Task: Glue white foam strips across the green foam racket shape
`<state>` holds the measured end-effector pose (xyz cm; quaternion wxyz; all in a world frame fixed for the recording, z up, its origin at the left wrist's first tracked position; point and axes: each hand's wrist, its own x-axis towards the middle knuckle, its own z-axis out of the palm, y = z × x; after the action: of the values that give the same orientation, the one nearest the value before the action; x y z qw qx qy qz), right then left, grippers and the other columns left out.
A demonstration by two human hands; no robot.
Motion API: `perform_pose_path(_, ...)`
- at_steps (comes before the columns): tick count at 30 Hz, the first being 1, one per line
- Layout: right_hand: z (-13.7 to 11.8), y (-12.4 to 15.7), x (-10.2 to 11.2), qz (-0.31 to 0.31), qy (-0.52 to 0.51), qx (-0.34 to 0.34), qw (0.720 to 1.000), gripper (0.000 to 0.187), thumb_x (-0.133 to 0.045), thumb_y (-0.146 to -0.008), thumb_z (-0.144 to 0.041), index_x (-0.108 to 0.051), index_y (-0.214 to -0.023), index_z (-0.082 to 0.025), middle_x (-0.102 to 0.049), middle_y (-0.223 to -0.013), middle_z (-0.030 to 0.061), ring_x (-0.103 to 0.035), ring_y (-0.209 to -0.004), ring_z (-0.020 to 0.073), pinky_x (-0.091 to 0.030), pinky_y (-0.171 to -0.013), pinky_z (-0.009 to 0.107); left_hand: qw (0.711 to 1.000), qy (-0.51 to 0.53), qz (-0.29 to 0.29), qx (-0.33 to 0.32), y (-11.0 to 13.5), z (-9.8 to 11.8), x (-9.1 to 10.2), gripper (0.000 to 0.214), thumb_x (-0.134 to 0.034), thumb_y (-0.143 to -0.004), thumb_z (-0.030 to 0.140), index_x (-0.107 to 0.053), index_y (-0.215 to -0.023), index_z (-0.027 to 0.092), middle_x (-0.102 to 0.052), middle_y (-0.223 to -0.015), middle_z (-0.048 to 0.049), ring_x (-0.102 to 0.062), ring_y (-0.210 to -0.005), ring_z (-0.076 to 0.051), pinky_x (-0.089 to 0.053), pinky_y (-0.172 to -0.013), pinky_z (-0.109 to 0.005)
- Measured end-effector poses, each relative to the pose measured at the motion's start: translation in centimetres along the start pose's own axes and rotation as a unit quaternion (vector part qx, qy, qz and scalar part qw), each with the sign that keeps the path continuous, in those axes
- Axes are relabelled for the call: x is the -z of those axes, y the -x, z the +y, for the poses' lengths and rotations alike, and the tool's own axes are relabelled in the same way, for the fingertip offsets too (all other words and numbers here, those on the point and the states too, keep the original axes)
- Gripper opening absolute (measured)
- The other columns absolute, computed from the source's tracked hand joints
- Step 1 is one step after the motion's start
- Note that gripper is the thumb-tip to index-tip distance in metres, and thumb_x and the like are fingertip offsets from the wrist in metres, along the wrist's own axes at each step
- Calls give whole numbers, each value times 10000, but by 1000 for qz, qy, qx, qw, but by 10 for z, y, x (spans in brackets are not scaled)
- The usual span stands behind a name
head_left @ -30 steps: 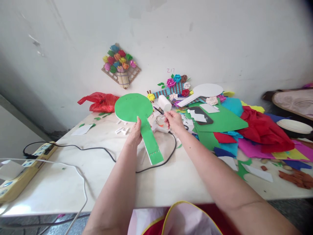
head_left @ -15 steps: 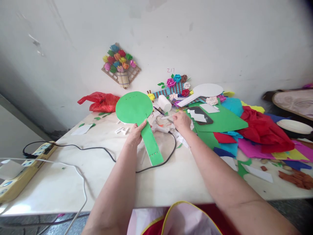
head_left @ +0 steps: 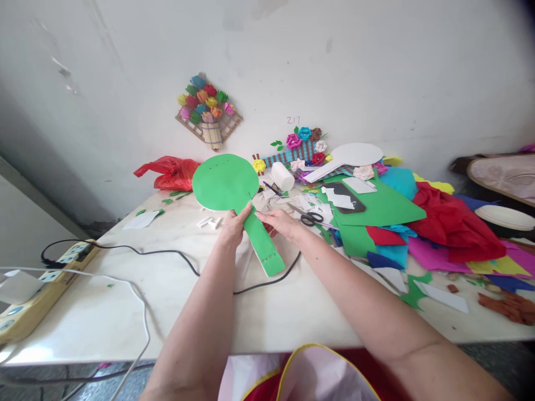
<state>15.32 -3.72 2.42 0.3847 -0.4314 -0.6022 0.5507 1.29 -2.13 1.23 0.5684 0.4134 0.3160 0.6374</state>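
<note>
A green paddle-shaped card cutout (head_left: 228,184), round at the top with a long handle, is held up over the white table (head_left: 175,289). My left hand (head_left: 234,227) grips it where the disc meets the handle. On the other edge of the handle, my right hand (head_left: 281,223) pinches the card with its fingertips. Black-handled scissors (head_left: 308,216) lie on the table just beyond my right hand. A white cup (head_left: 283,176) lies on its side behind the cutout.
A black cord (head_left: 167,254) runs from a yellow power strip (head_left: 37,292) at left across the table under the cutout. Coloured paper sheets (head_left: 418,223) are heaped at right, with a red plastic bag (head_left: 171,172) at the back. Paper-flower crafts (head_left: 208,111) hang on the wall.
My right hand let go of the white cup, left it by the wall, then came back to the green cutout's handle. The left hand kept its grip and tilted the cutout slightly.
</note>
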Motion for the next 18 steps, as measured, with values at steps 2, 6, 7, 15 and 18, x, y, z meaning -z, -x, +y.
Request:
perform_pose_path(2,2,0,-5,18,-34,10,999,370,-630,-631,-506,-550,-570,-149,-561,-513,-5,-491,-454,89,-355,-448,214,1000,-25,-12,11,0,0,0,396,-732,-590,336,-586,-885,116,-675,-729,-68,-629,-625,-174,-522,-611,-282)
perform_pose_path(6,5,-3,-12,60,-93,29,993,344,-698,-538,-438,-505,-523,-154,-501,-455,-43,-438,-420,71,-340,-438,212,998,-48,-21,30,2,3,-1,439,-677,-630,438,-584,-908,112,-670,-687,-72,-637,-639,-193,-522,-615,-297)
perform_pose_path(7,6,-4,-12,73,-92,37,992,342,-698,-531,-429,-496,-509,-155,-480,-438,-52,-415,-407,65,-323,-425,208,998,-47,-22,35,2,4,-2,449,-658,-640,465,-585,-905,111,-669,-687,-75,-638,-643,-193,-523,-619,-295)
perform_pose_path(15,8,-3,-13,67,-60,48,995,349,-668,-565,-471,-513,-520,-161,-478,-444,-45,-418,-408,75,-316,-425,220,999,-21,13,28,1,4,-4,389,-674,-637,412,-586,-864,109,-669,-716,-85,-640,-694,-197,-525,-649,-294)
perform_pose_path(18,3,0,-11,30,-72,21,997,407,-588,-629,-562,-569,-588,-158,-559,-514,-3,-485,-451,100,-354,-448,234,999,-16,34,17,0,3,-3,380,-687,-634,371,-597,-904,120,-676,-814,-82,-635,-724,-178,-523,-665,-272)
